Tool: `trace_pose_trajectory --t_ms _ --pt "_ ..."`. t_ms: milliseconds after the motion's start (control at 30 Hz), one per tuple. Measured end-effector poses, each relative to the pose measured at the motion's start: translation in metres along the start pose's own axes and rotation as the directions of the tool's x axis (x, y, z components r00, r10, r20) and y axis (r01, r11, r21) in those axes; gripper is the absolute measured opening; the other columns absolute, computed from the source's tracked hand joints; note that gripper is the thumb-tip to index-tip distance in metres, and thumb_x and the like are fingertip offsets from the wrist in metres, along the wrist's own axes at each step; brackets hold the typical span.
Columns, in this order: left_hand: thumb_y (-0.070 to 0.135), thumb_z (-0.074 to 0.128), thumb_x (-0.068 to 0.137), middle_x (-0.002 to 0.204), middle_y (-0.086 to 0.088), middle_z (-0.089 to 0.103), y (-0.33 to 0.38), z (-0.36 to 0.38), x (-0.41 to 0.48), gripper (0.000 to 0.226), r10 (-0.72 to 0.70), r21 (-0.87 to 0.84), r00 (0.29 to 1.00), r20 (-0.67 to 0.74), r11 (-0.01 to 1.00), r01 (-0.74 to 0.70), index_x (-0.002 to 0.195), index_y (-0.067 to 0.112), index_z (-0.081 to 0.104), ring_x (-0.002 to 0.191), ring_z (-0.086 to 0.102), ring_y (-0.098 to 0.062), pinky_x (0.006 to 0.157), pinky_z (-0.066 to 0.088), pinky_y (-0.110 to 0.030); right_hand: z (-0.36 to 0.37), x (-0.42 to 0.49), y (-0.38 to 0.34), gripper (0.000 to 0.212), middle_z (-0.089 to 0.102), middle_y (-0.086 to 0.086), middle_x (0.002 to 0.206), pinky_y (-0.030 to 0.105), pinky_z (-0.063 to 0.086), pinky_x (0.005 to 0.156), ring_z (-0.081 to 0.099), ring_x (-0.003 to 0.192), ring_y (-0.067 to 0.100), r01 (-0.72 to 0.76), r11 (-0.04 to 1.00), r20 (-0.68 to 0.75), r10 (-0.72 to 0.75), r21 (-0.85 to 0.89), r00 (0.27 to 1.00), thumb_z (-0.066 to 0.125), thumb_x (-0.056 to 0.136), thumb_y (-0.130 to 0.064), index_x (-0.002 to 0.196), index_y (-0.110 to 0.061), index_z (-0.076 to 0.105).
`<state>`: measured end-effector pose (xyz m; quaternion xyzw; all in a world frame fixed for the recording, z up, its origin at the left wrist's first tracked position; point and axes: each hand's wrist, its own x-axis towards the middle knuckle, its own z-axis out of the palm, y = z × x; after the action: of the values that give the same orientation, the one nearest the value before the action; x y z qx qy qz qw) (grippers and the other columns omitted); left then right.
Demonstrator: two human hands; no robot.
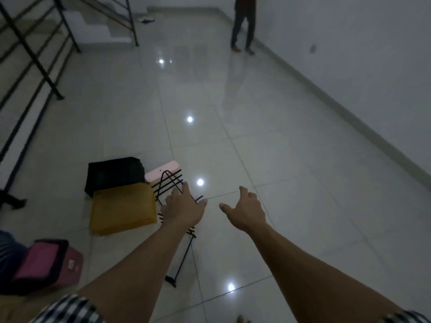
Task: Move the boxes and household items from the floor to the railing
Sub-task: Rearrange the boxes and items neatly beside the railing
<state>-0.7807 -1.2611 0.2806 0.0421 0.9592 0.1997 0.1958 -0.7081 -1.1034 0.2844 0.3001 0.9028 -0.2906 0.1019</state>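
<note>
A yellow box (123, 208) lies flat on the tiled floor, with a black box (114, 174) behind it and a small pink box (161, 172) to the right of that one. A black wire rack (169, 185) lies beside them, reaching toward me. My left hand (183, 207) hovers over the rack with fingers spread, holding nothing. My right hand (245, 209) is stretched out above bare floor to the right, fingers relaxed, holding nothing. A pink bag with black trim (44, 264) sits at the lower left.
A black metal railing (35, 66) runs along the left side beside a staircase. Another person's legs (242, 26) stand at the far end near the right wall. The glossy floor (279, 148) stretches ahead and to the right.
</note>
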Motion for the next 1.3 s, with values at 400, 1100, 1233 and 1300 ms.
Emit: trace_pose_trajectory --t_ms 400,1100,1233,1300 --pt "0.065 0.048 0.09 0.161 -0.009 0.022 0.03 0.022 0.084 0.088 -0.385 -0.114 0.918 -0.094 0.92 0.374 0.158 0.024 0.012 0.143 0.029 -0.032 0.114 0.031 -0.05 -0.014 0.153 -0.018 0.091 0.031 0.015 0.158 0.052 0.037 0.112 0.036 0.141 0.035 0.289 0.947 0.289 -0.24 -0.141 0.927 0.063 0.088 -0.062 0.157 -0.02 0.021" --pt "0.061 0.048 0.093 0.16 -0.016 0.021 0.098 -0.043 0.395 0.089 -0.648 -0.44 0.757 -0.08 0.705 0.557 0.158 0.019 0.004 0.14 0.032 -0.036 0.113 0.032 -0.047 -0.052 0.475 -0.207 0.086 0.037 0.012 0.151 0.048 0.04 0.107 0.04 0.137 0.031 0.654 0.725 0.513 -0.485 -0.217 0.708 0.062 0.089 -0.061 0.154 -0.02 0.025" --pt "0.065 0.047 0.092 0.163 -0.014 0.016 0.105 -0.057 0.454 0.091 -0.776 -0.515 0.627 -0.066 0.565 0.645 0.159 0.024 0.001 0.144 0.027 -0.037 0.116 0.026 -0.051 -0.048 0.552 -0.247 0.087 0.036 0.013 0.152 0.05 0.04 0.108 0.039 0.137 0.033 0.762 0.613 0.603 -0.534 -0.208 0.593 0.061 0.089 -0.062 0.155 -0.02 0.023" --pt "0.066 0.046 0.091 0.164 -0.013 0.015 0.113 -0.057 0.472 0.091 -0.815 -0.542 0.577 -0.05 0.507 0.671 0.159 0.024 0.0 0.146 0.024 -0.036 0.117 0.024 -0.052 -0.05 0.584 -0.262 0.087 0.036 0.015 0.151 0.05 0.04 0.108 0.04 0.137 0.034 0.804 0.558 0.652 -0.534 -0.206 0.538 0.062 0.088 -0.061 0.154 -0.019 0.024"
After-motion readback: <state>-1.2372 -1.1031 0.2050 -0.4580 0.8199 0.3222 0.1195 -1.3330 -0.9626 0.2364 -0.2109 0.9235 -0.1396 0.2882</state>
